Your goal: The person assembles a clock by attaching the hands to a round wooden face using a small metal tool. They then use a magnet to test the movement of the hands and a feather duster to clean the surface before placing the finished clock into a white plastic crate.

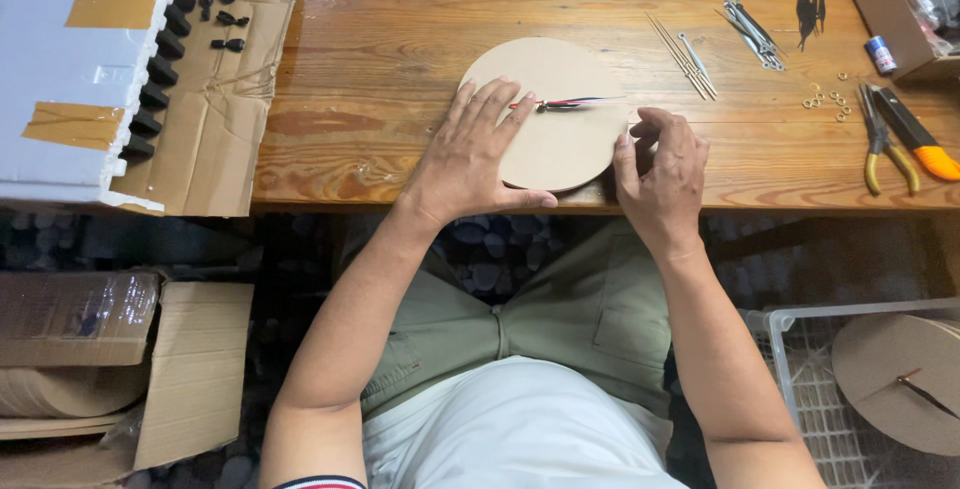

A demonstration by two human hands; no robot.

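From the head camera, the left hand (pixel 478 154) lies flat, fingers spread, on a round tan disc (pixel 560 139) at the worktop (pixel 400 29) edge, pinning it so the thin hands (pixel 565 103) at its centre stay put, while the right hand (pixel 662 164) cups the disc's right rim, fingers curled, though whether it grips anything small I cannot tell. Loose parts lie sorted in reach: rods (pixel 685 57), washers (pixel 825 99), pliers (pixel 885 139). A white crate (pixel 800 369) at lower right holds a similar disc (pixel 895 379); an open box (pixel 885 9) at top right holds clear bags.
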